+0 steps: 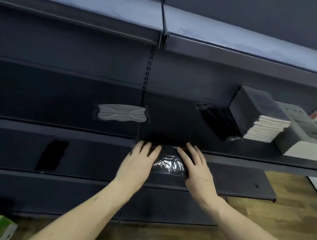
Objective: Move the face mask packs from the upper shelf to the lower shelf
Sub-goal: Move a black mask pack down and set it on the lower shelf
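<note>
My hands rest on a glossy black plastic-wrapped mask pack [167, 163]; the metal shelves [92, 131] are dark navy, one pale grey mask [121, 115] above, brown wood-grain floor [286, 213] below.

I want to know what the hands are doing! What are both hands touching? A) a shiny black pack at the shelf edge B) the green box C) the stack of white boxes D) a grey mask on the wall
A: the left hand and right hand both rest on the shiny black pack at the shelf edge.
</note>
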A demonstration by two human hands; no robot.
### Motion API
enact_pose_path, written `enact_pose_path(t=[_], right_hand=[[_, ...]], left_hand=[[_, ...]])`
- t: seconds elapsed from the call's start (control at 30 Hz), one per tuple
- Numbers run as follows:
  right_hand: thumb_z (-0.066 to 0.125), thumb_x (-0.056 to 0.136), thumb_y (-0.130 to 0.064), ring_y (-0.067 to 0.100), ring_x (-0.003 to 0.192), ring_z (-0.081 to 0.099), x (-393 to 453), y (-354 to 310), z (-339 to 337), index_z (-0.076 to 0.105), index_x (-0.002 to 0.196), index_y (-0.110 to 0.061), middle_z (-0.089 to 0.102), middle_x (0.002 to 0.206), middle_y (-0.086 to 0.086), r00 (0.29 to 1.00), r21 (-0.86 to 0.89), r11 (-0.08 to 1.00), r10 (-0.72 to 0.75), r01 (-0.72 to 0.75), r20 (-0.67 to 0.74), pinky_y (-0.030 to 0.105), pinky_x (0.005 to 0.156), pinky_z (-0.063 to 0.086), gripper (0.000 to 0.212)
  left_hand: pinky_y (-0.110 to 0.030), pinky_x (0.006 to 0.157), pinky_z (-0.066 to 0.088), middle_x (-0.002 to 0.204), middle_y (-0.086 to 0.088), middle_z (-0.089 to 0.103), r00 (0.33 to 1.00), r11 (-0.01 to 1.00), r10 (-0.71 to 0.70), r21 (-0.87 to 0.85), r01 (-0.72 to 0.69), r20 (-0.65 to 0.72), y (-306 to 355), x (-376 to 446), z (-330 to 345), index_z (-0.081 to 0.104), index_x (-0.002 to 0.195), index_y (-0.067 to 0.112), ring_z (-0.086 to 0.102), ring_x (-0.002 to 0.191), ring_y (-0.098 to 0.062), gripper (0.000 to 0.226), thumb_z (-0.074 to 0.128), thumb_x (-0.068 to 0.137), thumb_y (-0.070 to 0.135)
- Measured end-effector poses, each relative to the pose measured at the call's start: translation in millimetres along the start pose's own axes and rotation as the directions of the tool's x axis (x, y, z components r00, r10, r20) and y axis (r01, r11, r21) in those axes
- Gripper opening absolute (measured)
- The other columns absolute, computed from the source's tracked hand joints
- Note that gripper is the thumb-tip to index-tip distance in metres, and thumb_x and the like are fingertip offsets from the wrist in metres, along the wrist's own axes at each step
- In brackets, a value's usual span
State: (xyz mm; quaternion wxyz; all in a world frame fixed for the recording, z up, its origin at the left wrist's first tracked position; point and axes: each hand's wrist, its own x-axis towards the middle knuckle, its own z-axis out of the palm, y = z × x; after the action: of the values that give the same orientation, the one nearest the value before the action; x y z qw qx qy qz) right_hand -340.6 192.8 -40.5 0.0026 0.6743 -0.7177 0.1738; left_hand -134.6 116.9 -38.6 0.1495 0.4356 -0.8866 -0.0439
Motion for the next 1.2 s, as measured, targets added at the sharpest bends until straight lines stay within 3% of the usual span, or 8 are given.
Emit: enact_pose_path(t=[0.2, 0.33, 0.47, 0.57, 0.67, 0.83, 1.0, 1.2], right_hand=[[0.059, 0.074, 0.020, 0.019, 0.146, 0.028, -18, -37, 9, 0.037, 0.151, -0.030, 0.039, 0.154, -0.007, 0.965, 0.147, 0.953, -0.263, 0.263, -0.021, 0.035, 0.103, 0.048, 0.095], [0.068, 0.074, 0.016, 0.019, 0.145, 0.031, -31, -83, 25, 0.040, 0.150, -0.024, 0.041, 0.152, -0.004, 0.910, 0.262, 0.874, -0.414, 0.409, -0.042, 0.029, 0.113, 0.035, 0.091], [0.071, 0.075, 0.012, 0.014, 0.144, 0.033, -40, -135, 36, 0.045, 0.148, -0.025, 0.043, 0.150, -0.007, 0.890, 0.358, 0.822, -0.450, 0.443, -0.070, 0.022, 0.107, 0.035, 0.086], [0.076, 0.068, 0.012, 0.024, 0.144, 0.036, -37, -180, 47, 0.048, 0.146, -0.024, 0.048, 0.149, -0.002, 0.853, 0.257, 0.818, -0.519, 0.515, -0.060, 0.037, 0.107, 0.046, 0.090], [0.082, 0.064, 0.002, 0.038, 0.143, 0.037, -38, -240, 58, 0.046, 0.148, -0.024, 0.049, 0.149, 0.005, 0.825, 0.085, 0.825, -0.563, 0.559, 0.038, 0.061, 0.108, 0.039, 0.095], [0.082, 0.061, -0.004, 0.035, 0.136, 0.046, -45, -363, 87, 0.037, 0.152, -0.022, 0.049, 0.149, 0.007, 0.705, -0.020, 0.709, -0.698, 0.705, 0.126, 0.058, 0.108, 0.039, 0.103], [0.071, 0.070, 0.001, 0.034, 0.127, 0.056, -49, -493, 117, 0.044, 0.148, -0.021, 0.056, 0.142, 0.009, 0.634, 0.008, 0.640, -0.762, 0.768, 0.132, 0.052, 0.100, 0.048, 0.085], [0.061, 0.074, 0.003, 0.034, 0.127, 0.055, -57, -630, 126, 0.045, 0.147, -0.016, 0.055, 0.142, 0.010, 0.600, 0.006, 0.601, -0.797, 0.799, 0.069, 0.053, 0.102, 0.046, 0.077]], left_hand=[[-0.041, 0.111, 0.041, 0.160, -0.007, 0.024, 0.991, 0.988, -0.137, 0.071, 0.136, 0.010, -7, -84, -32, 0.011, 0.158, 0.028, 0.017, 0.150, -0.028, 0.104, 0.067, 0.077, -0.005], [-0.028, 0.084, 0.058, 0.127, -0.003, 0.063, 0.970, 0.962, -0.239, 0.129, 0.242, -0.037, -24, -148, -50, 0.053, 0.140, 0.020, 0.057, 0.121, -0.024, 0.107, 0.083, 0.042, -0.009], [-0.028, 0.072, 0.059, 0.121, -0.002, 0.067, 0.937, 0.912, -0.339, 0.213, 0.350, -0.086, -43, -202, -70, 0.063, 0.130, 0.015, 0.060, 0.112, -0.024, 0.098, 0.080, 0.037, -0.014], [-0.045, 0.082, 0.058, 0.129, -0.012, 0.063, 0.875, 0.833, -0.477, 0.274, 0.480, -0.082, -63, -233, -85, 0.056, 0.138, 0.013, 0.060, 0.118, -0.034, 0.092, 0.074, 0.052, -0.016], [-0.056, 0.088, 0.053, 0.132, -0.019, 0.060, 0.781, 0.710, -0.619, 0.363, 0.603, -0.088, -91, -268, -102, 0.054, 0.141, 0.015, 0.057, 0.122, -0.041, 0.088, 0.073, 0.058, -0.008], [-0.058, 0.098, 0.045, 0.144, -0.019, 0.051, 0.716, 0.644, -0.686, 0.350, 0.680, -0.129, -153, -330, -124, 0.043, 0.149, 0.022, 0.047, 0.134, -0.040, 0.085, 0.070, 0.069, 0.008], [-0.058, 0.117, 0.012, 0.163, -0.020, 0.008, 0.637, 0.532, -0.756, 0.427, 0.731, -0.150, -246, -406, -163, -0.008, 0.157, 0.024, 0.005, 0.151, -0.039, 0.088, 0.052, 0.094, 0.023], [-0.055, 0.119, 0.010, 0.164, -0.019, 0.004, 0.573, 0.441, -0.799, 0.469, 0.765, -0.183, -332, -480, -226, -0.014, 0.156, 0.022, 0.003, 0.151, -0.038, 0.079, 0.040, 0.100, 0.021]])
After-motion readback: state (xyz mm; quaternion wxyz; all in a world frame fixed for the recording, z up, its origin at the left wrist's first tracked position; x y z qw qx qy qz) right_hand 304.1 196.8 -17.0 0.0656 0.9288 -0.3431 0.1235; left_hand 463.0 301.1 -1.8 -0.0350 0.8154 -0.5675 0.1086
